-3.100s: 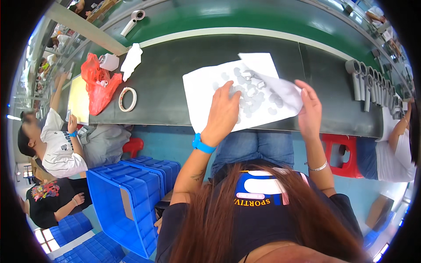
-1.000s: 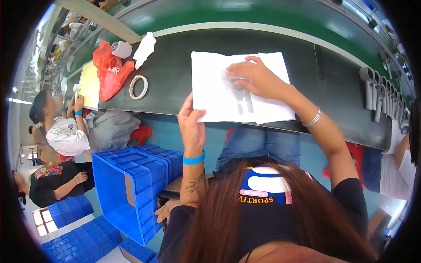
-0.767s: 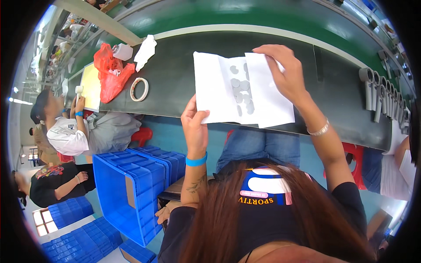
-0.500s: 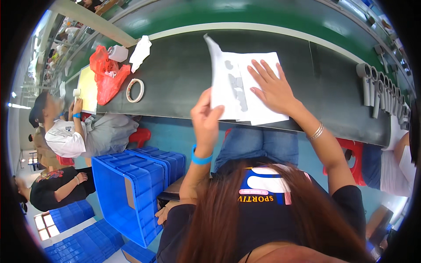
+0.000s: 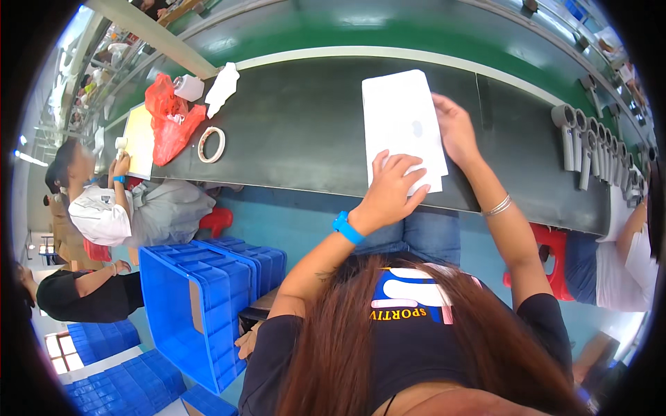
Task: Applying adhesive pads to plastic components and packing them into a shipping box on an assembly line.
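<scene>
A folded white paper sheet (image 5: 399, 114) lies on the dark table in front of me, its layers slightly offset at the lower right. Faint grey printed shapes show through it. My left hand (image 5: 399, 182) rests on the sheet's lower part, fingers spread and flat, with a blue band on the wrist. At the sheet's right edge is my right hand (image 5: 454, 130), turned on its side with loosely curved fingers. Its fingertips are beside the edge, and no grip on the paper shows.
Left on the dark table (image 5: 298, 118) are a tape roll (image 5: 211, 145), a red plastic bag (image 5: 173, 128) and a crumpled white sheet (image 5: 222, 90). Several grey-white handheld fans (image 5: 579, 139) stand at the right. Blue crates (image 5: 201, 298) sit at my left; a co-worker (image 5: 104, 208) sits beyond.
The raised left leaf of the paper has been folded over to the right onto the other half. My left hand moved onto it; my right hand slid from the sheet to its right edge.
</scene>
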A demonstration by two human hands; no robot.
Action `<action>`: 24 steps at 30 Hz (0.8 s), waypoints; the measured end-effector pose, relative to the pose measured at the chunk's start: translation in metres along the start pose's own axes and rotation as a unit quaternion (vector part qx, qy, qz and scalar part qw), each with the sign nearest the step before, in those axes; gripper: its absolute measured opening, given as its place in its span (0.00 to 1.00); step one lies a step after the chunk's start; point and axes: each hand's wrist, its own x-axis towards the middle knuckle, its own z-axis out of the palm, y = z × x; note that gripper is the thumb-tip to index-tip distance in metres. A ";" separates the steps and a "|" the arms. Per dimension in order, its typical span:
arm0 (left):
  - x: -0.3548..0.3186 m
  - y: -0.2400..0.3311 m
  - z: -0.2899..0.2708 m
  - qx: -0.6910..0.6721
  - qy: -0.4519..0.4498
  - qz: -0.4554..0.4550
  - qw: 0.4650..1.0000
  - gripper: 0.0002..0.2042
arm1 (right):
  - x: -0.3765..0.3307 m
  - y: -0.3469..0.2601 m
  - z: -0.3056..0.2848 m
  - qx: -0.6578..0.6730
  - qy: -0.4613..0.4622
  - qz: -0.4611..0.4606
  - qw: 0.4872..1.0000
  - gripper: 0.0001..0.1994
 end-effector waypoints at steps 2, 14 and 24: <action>0.000 -0.002 0.000 0.006 -0.005 0.003 1.000 0.12 | 0.002 -0.025 -0.005 0.013 0.070 -0.028 0.997 0.15; 0.002 -0.001 0.004 0.023 0.061 0.031 0.997 0.20 | -0.016 0.001 -0.003 -0.590 -0.130 -0.357 0.712 0.06; 0.001 -0.017 0.016 0.096 0.048 0.030 0.994 0.16 | -0.006 -0.008 -0.045 0.082 0.127 0.052 0.987 0.09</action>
